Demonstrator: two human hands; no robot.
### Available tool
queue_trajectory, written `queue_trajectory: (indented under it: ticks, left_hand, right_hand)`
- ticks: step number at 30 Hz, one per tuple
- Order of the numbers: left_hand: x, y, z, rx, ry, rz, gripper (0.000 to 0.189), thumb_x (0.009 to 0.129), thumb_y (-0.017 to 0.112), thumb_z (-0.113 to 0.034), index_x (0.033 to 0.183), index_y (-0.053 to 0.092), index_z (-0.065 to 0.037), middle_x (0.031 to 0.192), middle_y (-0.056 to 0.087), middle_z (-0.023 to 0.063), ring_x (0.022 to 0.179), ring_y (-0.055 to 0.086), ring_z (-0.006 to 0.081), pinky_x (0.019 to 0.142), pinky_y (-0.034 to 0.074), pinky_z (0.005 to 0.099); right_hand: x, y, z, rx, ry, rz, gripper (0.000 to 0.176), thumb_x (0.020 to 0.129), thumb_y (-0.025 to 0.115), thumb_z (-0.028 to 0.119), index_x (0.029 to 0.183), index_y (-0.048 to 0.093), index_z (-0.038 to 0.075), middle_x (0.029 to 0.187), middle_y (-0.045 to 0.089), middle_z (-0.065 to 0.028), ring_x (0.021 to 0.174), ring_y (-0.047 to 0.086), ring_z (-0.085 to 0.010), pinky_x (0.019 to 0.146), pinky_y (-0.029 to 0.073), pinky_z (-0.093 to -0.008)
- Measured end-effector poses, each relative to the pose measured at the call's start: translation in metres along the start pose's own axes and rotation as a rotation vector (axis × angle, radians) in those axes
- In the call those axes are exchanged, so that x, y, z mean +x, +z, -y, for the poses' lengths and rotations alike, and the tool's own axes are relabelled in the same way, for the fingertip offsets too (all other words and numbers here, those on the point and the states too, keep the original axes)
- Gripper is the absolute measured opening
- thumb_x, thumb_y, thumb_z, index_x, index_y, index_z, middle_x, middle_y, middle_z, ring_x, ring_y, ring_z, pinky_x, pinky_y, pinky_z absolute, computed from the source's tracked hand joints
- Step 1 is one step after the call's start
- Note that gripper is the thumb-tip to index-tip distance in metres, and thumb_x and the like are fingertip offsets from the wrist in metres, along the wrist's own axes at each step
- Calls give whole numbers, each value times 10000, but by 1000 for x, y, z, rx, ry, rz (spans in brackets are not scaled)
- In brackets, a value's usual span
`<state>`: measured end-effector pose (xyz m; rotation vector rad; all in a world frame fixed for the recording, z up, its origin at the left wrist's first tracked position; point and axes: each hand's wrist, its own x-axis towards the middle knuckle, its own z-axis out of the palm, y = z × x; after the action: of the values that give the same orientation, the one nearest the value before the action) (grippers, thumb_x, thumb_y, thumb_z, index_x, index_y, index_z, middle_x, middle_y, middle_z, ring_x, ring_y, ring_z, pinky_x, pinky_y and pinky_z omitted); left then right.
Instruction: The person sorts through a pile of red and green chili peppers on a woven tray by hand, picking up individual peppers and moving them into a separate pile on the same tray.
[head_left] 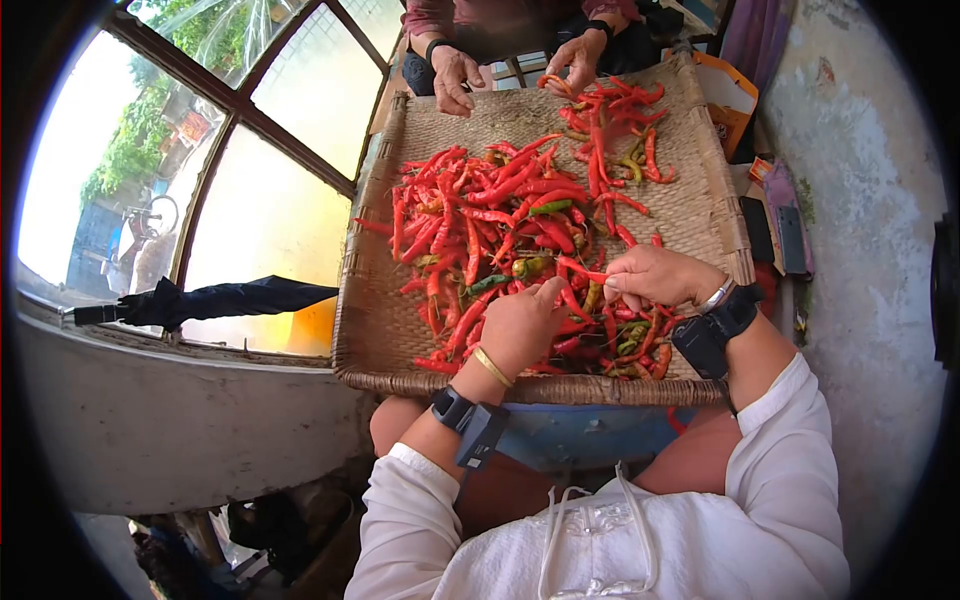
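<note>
Peppers (510,195) crowd the tray (560,390); a hard tug could spill some. Right hand (655,276) pinches one pepper (583,270), fingers closed; left hand's (520,328) fingers curl, grip unclear.

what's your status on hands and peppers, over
Right hand pinching a red pepper, left hand close beside. Other peppers heaped on woven tray. Co-worker's hands at far end.

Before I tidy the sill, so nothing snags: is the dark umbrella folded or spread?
Folded: the umbrella lies in a narrow, tapering bundle beside the window.
</note>
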<state>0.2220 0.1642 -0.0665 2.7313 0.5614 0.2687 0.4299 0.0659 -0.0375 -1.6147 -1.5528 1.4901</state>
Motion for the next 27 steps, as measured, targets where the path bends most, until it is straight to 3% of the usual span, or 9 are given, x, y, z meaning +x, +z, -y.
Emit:
queue_trajectory:
  ticks: [5,8,10,14,17,20,22,24,27]
  left_hand:
    - [-2,-6,0,24,-29,-40,346,755,618,-187,1060,512,-63,876,586,113,667,590,285,571,470,349]
    - [1,-9,-5,-79,-5,-330,386,715,661,-175,1055,520,-59,978,555,112,691,591,256,604,479,348]
    - [2,-11,-9,-298,-45,-314,435,669,703,-161,1059,534,-72,1067,511,90,722,583,235,632,489,342]
    - [4,-21,-14,-251,-4,-307,457,650,720,-169,1064,543,-90,1083,501,83,835,555,241,710,480,360]
    - [5,-11,-5,-186,293,-104,490,662,722,-223,1095,532,-94,1085,502,125,1037,450,298,863,402,406]
    - [0,-3,-8,-536,224,143,488,687,708,-233,1105,519,-67,1066,513,138,1032,453,318,867,400,406]
    - [0,-7,-14,-512,252,62,472,712,691,-230,1105,508,-42,1026,535,146,999,476,322,840,409,398]
    - [1,-6,-11,-462,82,116,480,734,655,-245,1131,492,-30,953,564,137,907,527,296,789,435,376]
    - [1,0,-6,-487,98,94,361,744,641,-193,1042,544,-14,851,572,149,812,557,310,718,460,370]
  right_hand:
    - [-27,-20,15,93,7,-89,257,886,428,196,807,582,6,582,546,-8,535,511,-79,517,409,-222]
    - [-40,-19,32,106,10,-36,264,886,433,206,806,585,5,576,542,-6,543,515,-82,526,417,-224]
    - [-41,-12,38,146,-59,62,264,888,443,212,832,590,0,596,545,-8,564,522,-83,545,429,-224]
    - [-41,-5,42,229,-163,236,283,897,445,238,873,592,-3,667,559,-23,618,526,-77,574,439,-225]
    - [-42,-7,41,309,-156,211,284,899,449,243,879,589,-3,715,560,-22,664,516,-76,607,420,-211]
    - [-36,-10,35,343,-234,128,297,883,476,255,860,600,-13,787,582,-57,750,539,-111,682,425,-238]
    - [-34,-8,34,330,-302,74,314,869,501,269,840,611,-23,834,602,-91,810,564,-144,738,438,-267]
    - [-32,-1,35,459,-350,102,326,862,515,293,833,615,-17,883,599,-118,850,551,-179,779,420,-296]
    - [-27,3,40,460,-573,173,300,896,473,255,910,591,-20,912,569,-70,845,519,-119,750,402,-239]
